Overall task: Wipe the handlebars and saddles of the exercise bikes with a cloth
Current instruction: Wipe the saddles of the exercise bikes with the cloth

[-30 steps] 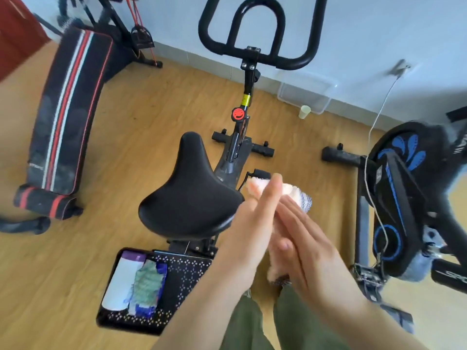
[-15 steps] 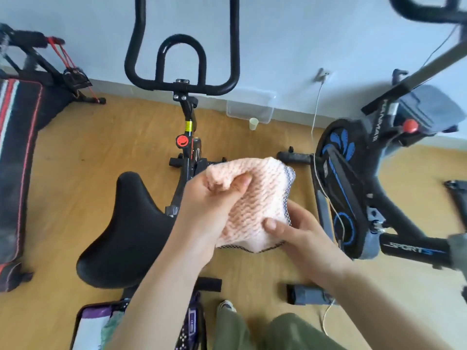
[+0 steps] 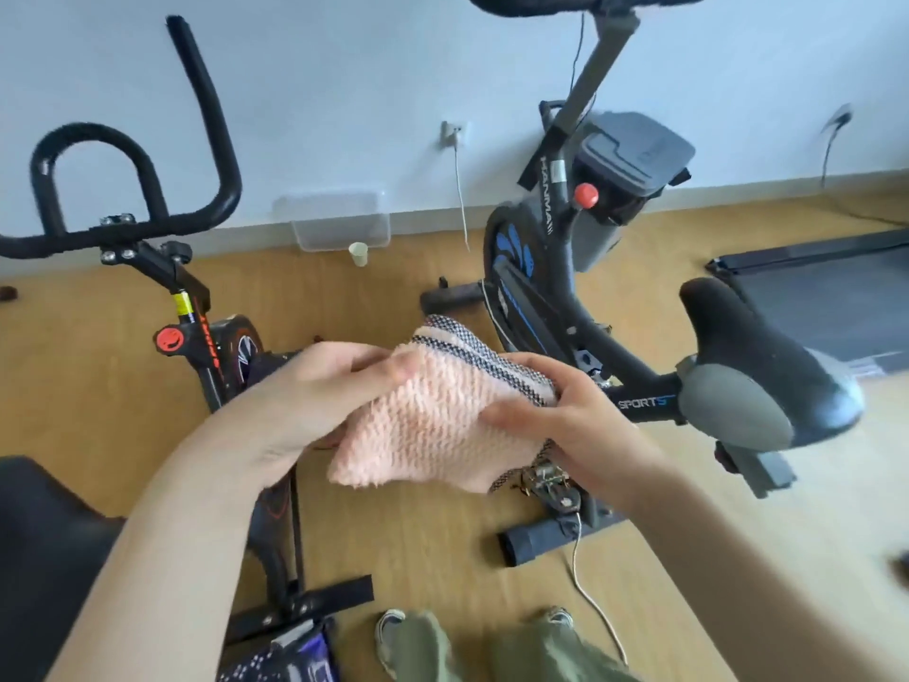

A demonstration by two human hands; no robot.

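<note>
At the bottom of the frame, green trousers stand on the wooden floor between two exercise bikes. Just above, at the centre, both hands hold the cloth in the air, touching neither bike. The left hand pinches its left edge, thumb on top and fingers curled beneath; the right hand grips the right edge by the dark striped hem, fingers curled round it.

At the lower left edge lies the black saddle of the red-trimmed bike. At the right, a little farther, sits the grey-sided saddle of the blue-trimmed bike, near the right hand but apart from it. Farther back, the looped handlebars fill the upper left, and the padded handlebars of the blue-trimmed bike cross the top edge. Against the wall stand a clear box and a paper cup.

No surface shows whether it has been wiped. As I judge it, the cloth is being folded or readied between wipes, and since the view turns toward the blue-trimmed bike, its saddle and handlebars probably remain to be done.
</note>
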